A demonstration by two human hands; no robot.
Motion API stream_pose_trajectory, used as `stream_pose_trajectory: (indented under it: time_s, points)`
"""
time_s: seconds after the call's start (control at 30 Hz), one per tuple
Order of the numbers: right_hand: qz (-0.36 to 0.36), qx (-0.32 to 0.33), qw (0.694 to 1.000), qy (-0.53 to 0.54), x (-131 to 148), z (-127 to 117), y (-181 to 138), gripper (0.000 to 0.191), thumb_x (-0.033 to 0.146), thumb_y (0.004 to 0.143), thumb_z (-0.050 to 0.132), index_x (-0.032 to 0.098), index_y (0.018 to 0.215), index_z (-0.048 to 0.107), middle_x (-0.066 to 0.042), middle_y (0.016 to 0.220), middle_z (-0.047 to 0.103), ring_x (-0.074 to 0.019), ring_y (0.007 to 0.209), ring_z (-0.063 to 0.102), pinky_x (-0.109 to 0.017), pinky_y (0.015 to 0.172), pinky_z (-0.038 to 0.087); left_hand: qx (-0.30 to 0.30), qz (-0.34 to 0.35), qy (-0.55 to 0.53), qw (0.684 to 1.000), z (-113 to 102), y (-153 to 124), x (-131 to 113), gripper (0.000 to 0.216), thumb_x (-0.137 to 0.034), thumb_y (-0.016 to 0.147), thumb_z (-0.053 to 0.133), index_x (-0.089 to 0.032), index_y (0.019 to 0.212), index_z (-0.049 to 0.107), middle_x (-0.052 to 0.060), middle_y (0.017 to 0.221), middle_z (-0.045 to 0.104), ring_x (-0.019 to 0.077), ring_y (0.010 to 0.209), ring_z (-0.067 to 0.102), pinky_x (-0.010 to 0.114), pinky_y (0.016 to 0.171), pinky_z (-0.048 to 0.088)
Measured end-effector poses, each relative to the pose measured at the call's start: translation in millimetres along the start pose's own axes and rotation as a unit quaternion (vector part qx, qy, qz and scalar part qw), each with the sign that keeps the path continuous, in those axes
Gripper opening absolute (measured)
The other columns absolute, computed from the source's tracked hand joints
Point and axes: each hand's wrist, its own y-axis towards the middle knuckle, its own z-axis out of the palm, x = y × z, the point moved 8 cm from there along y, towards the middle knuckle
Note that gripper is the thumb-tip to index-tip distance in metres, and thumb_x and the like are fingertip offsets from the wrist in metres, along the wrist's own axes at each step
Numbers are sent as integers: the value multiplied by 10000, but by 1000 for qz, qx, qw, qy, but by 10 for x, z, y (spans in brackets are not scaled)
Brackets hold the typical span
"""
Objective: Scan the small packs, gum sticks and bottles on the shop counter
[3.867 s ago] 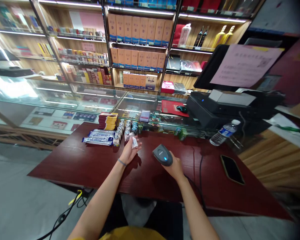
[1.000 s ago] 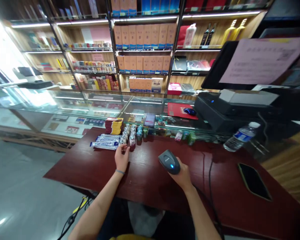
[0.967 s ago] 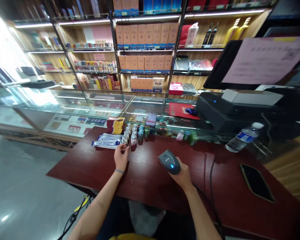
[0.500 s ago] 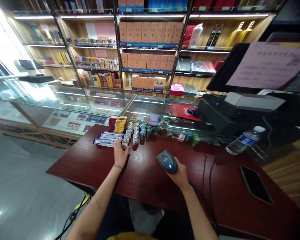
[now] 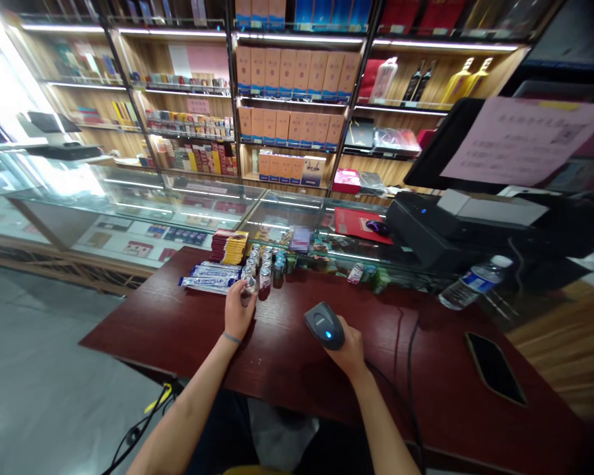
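Note:
My left hand [image 5: 238, 311] curls its thumb and fingers around a small silver-topped container [image 5: 249, 284], the front one of a row on the dark red table [image 5: 282, 356]. Beside it stand more small containers, including one with a silver top and a reddish body [image 5: 264, 278], in short rows with blue and green ones behind. To the left of that hand lie several blue-and-white sticks [image 5: 210, 282]. A stack of yellow and dark red packets [image 5: 230, 247] sits behind them. My right hand [image 5: 351, 348] grips a black barcode scanner [image 5: 325, 324] with a lit blue light, held above the table.
At the right are a phone [image 5: 495, 367], a water bottle [image 5: 475, 284] and a black cable [image 5: 410, 369]. Several small packs [image 5: 369, 274] lie near the glass counter [image 5: 188, 204]. A screen with a pink sheet [image 5: 519, 142] stands at the right, and stocked shelves line the wall.
The view has shifted a little, so most things appear slightly further left. My left hand stays at the front container, its fingers slightly lower on it. The scanner remains in my right hand.

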Motion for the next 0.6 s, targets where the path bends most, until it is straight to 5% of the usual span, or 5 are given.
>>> stream_pose_trajectory:
  time_s: [0.17,0.33,0.43,0.6]
  points:
    - [-64,-34,997,-34,116,-2,-49,343,222,766,554,183,1106,564,-65,804,733,-227,652,710,-305,616,539,46,-135,-198,970,329,-41,-10,633,-373,787,736,-248,1346,468,118,1302,573,247,1203,579,386,945,537]
    - [-18,13,999,-34,87,-32,0,352,229,756,579,197,1106,569,-52,792,741,-231,653,718,-299,620,527,179,-300,-370,861,872,-156,15,626,-435,796,719,-242,1345,487,131,1337,587,240,1107,642,363,845,575]
    - [32,65,997,-17,48,-88,41,410,245,751,618,221,1154,549,-36,830,752,-240,684,733,-281,612,507,199,-349,-432,808,1041,-240,53,595,-423,787,730,-222,1312,537,128,1296,625,233,1044,663,368,803,584]
    - [69,160,984,-30,48,-115,61,555,229,708,662,277,1236,500,-6,871,771,-254,718,747,-261,608,472,200,-355,-432,804,1106,-299,142,587,-366,779,749,-237,1324,573,101,1207,681,225,1036,674,359,819,582]
